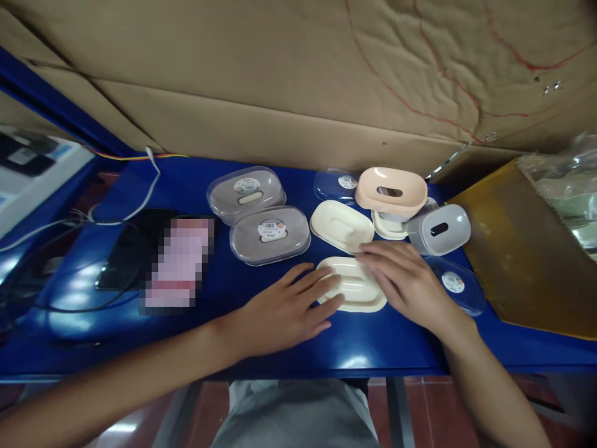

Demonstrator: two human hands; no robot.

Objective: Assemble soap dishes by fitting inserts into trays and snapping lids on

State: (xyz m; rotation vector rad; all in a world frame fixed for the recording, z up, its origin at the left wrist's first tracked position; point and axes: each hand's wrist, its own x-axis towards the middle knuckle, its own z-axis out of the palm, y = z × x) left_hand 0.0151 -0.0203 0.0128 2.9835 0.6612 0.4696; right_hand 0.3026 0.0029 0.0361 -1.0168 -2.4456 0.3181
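A cream oval tray-like piece point(352, 291) lies flat on the blue table in front of me. My left hand point(286, 311) is at its left side, fingers spread and fingertips over the rim. At its upper right edge is my right hand point(405, 283), with fingers stretched out and partly covering the rim. Just behind lies a second cream oval piece point(342, 225), close to the right fingertips. Neither hand is closed around anything. Whether the fingertips press on the tray I cannot tell.
Two grey slotted boxes with clear lids point(270, 233) lie left of centre. A peach slotted cover point(392, 186), a grey slotted cover point(441, 230) and a clear lid point(459, 286) are at right. A cardboard box point(527, 261) borders them; a phone point(180, 261) lies left.
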